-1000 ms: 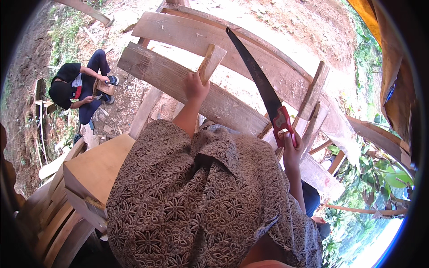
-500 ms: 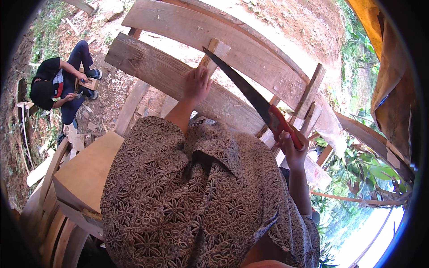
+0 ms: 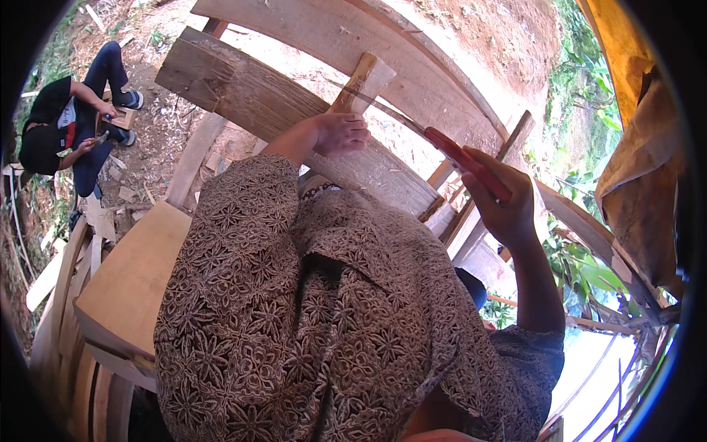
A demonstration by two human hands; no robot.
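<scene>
My right hand [image 3: 507, 197] is closed around the red handle of a handsaw [image 3: 465, 161]. Its thin dark blade is seen nearly edge-on and reaches left across a short wooden block [image 3: 362, 81]. Whether the teeth touch the wood I cannot tell. My left hand [image 3: 342, 134] is closed at the near end of that block, its fingers curled against it and partly hiding it. Below the block lies a long rough plank [image 3: 243, 85], and the block sticks out beyond its far edge.
A second wide board [image 3: 309, 33] curves across behind the plank. At left, a person [image 3: 70, 125] sits on the ground with a small wooden piece and a tool. A pale wooden panel [image 3: 136, 258] stands near my left side. Yellow-brown sheeting [image 3: 637, 169] hangs at right.
The saw has turned from showing its broad side to nearly edge-on, its blade now across the block. My right hand has risen, and my left wrist has rolled over.
</scene>
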